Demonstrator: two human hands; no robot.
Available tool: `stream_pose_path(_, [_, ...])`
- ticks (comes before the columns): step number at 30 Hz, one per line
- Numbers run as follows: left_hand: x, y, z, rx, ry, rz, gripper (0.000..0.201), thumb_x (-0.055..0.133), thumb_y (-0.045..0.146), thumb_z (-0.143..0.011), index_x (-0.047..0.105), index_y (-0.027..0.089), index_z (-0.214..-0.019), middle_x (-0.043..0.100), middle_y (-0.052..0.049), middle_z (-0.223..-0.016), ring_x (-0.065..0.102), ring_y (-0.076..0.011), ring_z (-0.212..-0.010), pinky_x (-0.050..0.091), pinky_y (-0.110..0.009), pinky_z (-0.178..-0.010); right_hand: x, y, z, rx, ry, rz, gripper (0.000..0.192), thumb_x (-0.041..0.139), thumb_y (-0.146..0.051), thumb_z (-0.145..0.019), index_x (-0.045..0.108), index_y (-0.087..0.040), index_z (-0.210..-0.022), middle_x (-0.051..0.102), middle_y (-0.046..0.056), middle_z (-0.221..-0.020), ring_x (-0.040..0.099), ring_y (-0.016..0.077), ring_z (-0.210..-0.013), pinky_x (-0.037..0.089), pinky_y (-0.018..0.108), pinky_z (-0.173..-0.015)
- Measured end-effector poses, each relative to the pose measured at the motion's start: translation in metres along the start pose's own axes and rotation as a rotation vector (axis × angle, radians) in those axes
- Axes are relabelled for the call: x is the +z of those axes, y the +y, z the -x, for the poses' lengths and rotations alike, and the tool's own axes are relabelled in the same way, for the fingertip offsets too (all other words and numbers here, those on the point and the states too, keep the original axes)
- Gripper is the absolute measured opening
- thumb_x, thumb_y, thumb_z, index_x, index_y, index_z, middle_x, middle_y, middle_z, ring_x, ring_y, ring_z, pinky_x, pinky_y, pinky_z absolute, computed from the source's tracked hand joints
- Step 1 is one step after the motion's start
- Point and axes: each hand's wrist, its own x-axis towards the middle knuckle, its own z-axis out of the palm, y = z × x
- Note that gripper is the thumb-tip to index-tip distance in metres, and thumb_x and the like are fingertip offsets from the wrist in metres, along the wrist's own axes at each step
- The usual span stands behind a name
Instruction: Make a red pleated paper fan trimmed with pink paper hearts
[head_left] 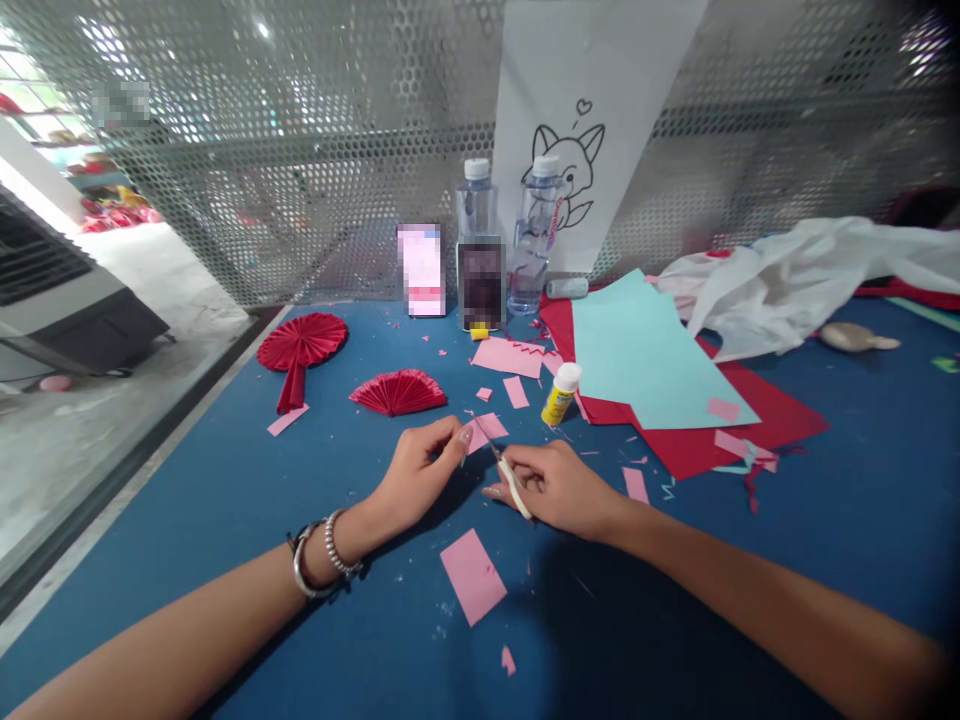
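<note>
Scissors (501,463) mid-table, clear blue surround

Both forearms are bare from the bottom edge of the view up to the hands, with no sleeves showing anywhere. The left hand (420,470) has a wrist dressed with two pieces of jewellery worn side by side: a bracelet of small round silver-coloured beads (337,545) nearest the hand, and just behind it a smooth, shiny metal bangle with a darker band (302,566) against it. The right hand (559,490) carries no ring, watch or band on its wrist. The fingernails on both hands look short and plain, though they are too small to judge further.
</note>
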Motion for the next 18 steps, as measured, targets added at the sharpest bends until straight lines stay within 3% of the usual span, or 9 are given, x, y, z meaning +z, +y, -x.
stream_pose_path(3, [0.000,-0.002,-0.003,-0.047,0.014,0.105,0.035,0.051,0.036,-0.082,0.043,0.016,-0.054,0.038,0.005,-0.050,0.033,-0.0080,-0.049,0.028,-0.020,-0.049,0.001,0.000,-0.001,0.022,0.015,-0.026,0.020,0.057,-0.023,-0.076,0.044,-0.019,-0.061,0.050,-0.006,-0.044,0.047,0.0077,-0.041,0.041,0.022,-0.048])
stream_pose_path(6, [0.000,-0.004,-0.011,-0.117,0.043,0.271,0.033,0.040,0.035,-0.087,0.046,0.017,-0.060,0.047,0.002,-0.054,0.046,-0.0093,-0.053,0.041,-0.021,-0.055,0.001,0.000,-0.002,0.045,0.066,-0.049,0.014,0.054,-0.027,-0.079,0.048,-0.019,-0.068,0.054,-0.005,-0.048,0.055,0.0100,-0.047,0.047,0.025,-0.057])
stream_pose_path(10, [-0.003,-0.004,-0.020,-0.257,0.065,0.558,0.023,0.035,0.026,-0.087,0.055,0.015,-0.084,0.065,-0.007,-0.082,0.064,-0.0142,-0.081,0.052,-0.025,-0.073,-0.003,0.001,-0.005,0.080,0.192,-0.016,0.012,0.053,-0.030,-0.081,0.055,-0.019,-0.086,0.062,0.001,-0.068,0.059,0.0137,-0.062,0.047,0.027,-0.061])
stream_pose_path(14, [-0.007,-0.001,-0.021,-0.459,0.131,1.022,0.022,0.042,0.017,-0.083,0.060,0.014,-0.096,0.067,-0.008,-0.102,0.063,-0.0167,-0.099,0.054,-0.019,-0.075,-0.004,0.001,-0.008,0.053,0.273,0.045,0.020,0.061,-0.031,-0.076,0.057,-0.021,-0.092,0.064,0.002,-0.081,0.053,0.0129,-0.063,0.043,0.027,-0.059])
stream_pose_path(18, [-0.008,0.000,-0.021,-0.470,0.142,1.152,0.024,0.040,0.016,-0.085,0.062,0.011,-0.094,0.069,-0.008,-0.099,0.064,-0.0179,-0.097,0.056,-0.017,-0.071,-0.003,-0.001,-0.008,0.034,0.274,0.073,0.020,0.061,-0.031,-0.076,0.057,-0.021,-0.093,0.064,0.002,-0.082,0.050,0.0116,-0.061,0.042,0.026,-0.056])
